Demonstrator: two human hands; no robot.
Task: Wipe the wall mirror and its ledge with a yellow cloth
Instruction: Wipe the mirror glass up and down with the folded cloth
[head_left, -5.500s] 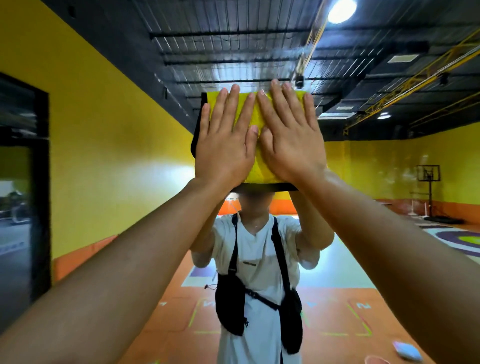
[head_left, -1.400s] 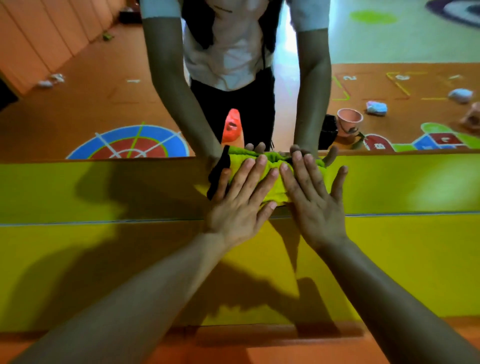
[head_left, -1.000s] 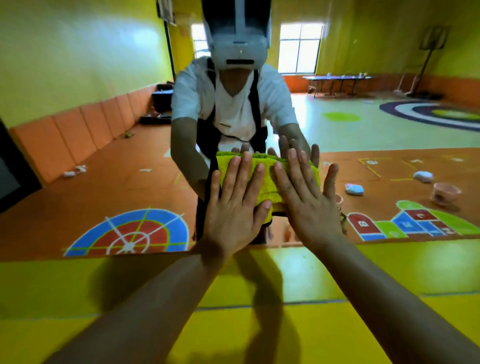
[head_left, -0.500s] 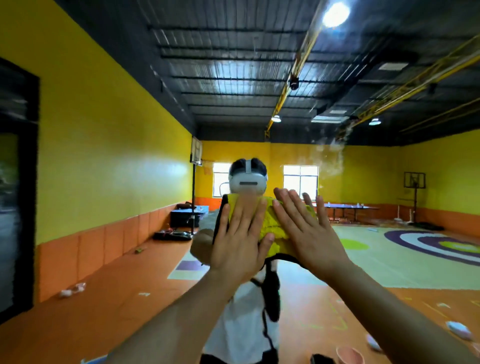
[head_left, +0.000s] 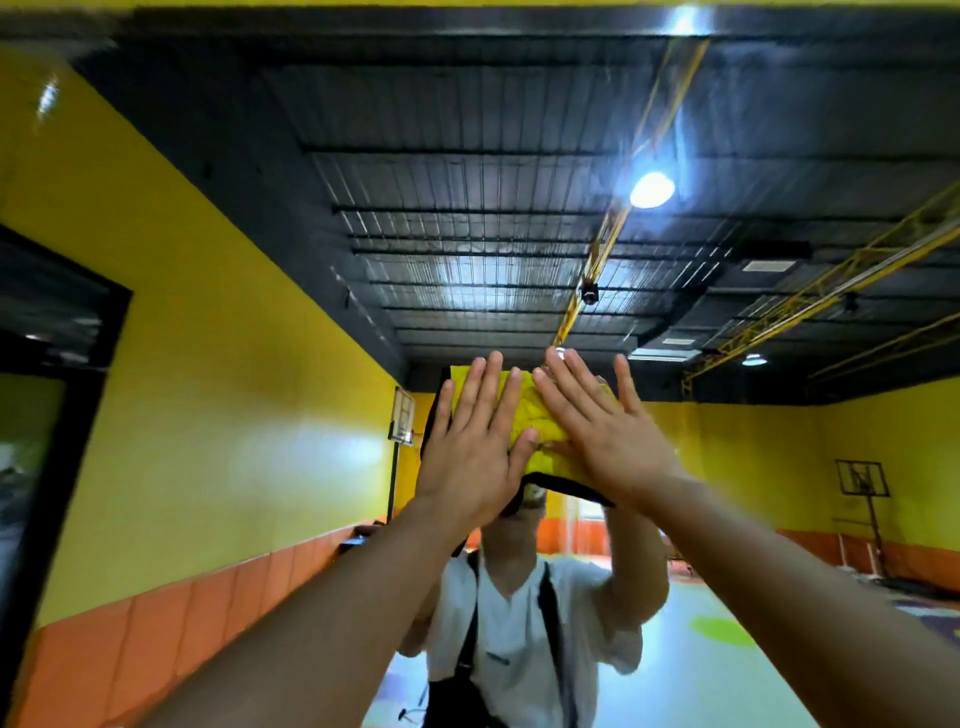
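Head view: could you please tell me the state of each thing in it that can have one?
yellow cloth, bunched and creased, pressed against the glass high up, under both hands.
left hand, open, fingers straight, pressing on the cloth.
right hand, open, fingers spread, pressing on the cloth.
wall mirror, upright, reflecting the room and the person.
ceiling lamp, lit, seen as a reflection.

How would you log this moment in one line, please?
stage: wiping mirror | left hand: flat on yellow cloth | right hand: flat on cloth | ledge: unseen
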